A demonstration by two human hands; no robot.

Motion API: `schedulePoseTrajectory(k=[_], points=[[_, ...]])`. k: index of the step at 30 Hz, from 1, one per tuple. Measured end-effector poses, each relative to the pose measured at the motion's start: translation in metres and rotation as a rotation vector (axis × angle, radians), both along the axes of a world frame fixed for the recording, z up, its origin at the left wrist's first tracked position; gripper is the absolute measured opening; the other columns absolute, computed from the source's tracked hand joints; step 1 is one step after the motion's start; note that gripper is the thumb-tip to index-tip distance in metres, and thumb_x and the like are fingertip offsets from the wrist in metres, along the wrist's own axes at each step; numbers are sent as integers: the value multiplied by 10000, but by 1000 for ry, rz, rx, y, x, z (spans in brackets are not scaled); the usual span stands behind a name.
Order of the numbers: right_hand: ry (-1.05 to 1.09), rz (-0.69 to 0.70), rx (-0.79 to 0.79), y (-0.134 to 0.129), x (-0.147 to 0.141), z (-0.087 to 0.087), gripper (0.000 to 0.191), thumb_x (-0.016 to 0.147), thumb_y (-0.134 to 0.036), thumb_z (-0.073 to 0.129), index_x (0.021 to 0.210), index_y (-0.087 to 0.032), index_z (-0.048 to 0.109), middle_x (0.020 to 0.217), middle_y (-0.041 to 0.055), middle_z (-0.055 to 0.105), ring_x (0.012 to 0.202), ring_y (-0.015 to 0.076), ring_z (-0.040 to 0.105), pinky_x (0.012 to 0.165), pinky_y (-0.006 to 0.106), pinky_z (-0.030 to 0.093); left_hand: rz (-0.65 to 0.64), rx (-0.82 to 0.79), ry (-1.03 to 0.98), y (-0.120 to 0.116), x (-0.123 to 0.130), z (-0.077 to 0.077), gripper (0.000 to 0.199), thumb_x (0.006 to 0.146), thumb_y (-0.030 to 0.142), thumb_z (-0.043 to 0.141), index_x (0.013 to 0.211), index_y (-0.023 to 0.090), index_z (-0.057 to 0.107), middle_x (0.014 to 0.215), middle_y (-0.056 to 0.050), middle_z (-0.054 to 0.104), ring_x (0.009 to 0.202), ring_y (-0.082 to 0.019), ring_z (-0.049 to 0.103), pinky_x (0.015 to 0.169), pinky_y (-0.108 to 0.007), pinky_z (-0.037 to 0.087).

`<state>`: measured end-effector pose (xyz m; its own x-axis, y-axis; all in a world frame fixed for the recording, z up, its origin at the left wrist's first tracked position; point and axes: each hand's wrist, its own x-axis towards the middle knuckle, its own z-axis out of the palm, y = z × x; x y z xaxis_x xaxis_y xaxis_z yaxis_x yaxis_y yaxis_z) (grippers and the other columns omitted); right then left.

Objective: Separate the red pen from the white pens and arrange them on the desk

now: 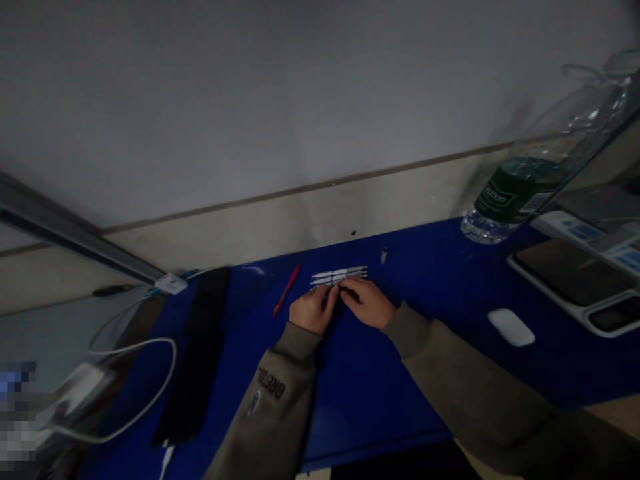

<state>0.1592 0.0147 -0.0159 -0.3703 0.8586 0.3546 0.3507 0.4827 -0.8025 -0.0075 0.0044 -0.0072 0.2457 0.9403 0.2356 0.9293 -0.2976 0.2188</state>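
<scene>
A row of slim white pens [340, 273] lies side by side on the blue tabletop [370, 393], just beyond my hands. My left hand [313, 309] is closed, thumb and fingers together at the near side of the row. From the right, my right hand [369, 303] meets it, its fingers bent down and pinched at the nearest pen. That pen is mostly hidden by my fingers. To the left of the row, a red pen [287, 291] lies slanted. Beyond my right hand stands a small grey cylindrical piece [384, 255].
On the right are a white rounded object like a computer mouse [511, 327], a white scale-like device [575, 273] and a large clear bottle [525, 190]. A long black object [195, 360] and white cable [173, 367] lie left. A wall [280, 223] closes off the back.
</scene>
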Motion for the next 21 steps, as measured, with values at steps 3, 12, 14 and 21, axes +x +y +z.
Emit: schedulePoseTrajectory(k=[3,12,14,21], points=[[-4,-26,35,1,1,-1,184,866,-104,469,947,-175,618,949,74,628,933,187,581,868,335,459,-4,-4,0,0,0,1,391,949,463,361,1010,218,660,826,-55,704,715,-168,652,572,-239,376],[-130,57,41,0,10,0,1031,579,-448,824,1438,-271,281,1468,114,249,1386,296,196,1129,485,231,-2,48,-14,0,-1,1,349,948,427,378,932,198,641,796,-49,691,687,-157,643,570,-238,367],[-145,100,34,1,10,-1,1177,527,-490,837,1475,-276,174,1507,113,184,1421,296,100,1150,490,178,-2,71,-12,0,-1,2,360,952,430,367,910,194,636,765,-43,680,664,-151,631,561,-238,355],[-219,169,27,0,9,-2,1281,490,-586,812,1499,-253,97,1545,121,118,1438,310,3,1156,513,136,-1,110,-30,-1,-1,1,366,952,433,367,865,187,622,705,-29,650,610,-130,594,546,-236,335]])
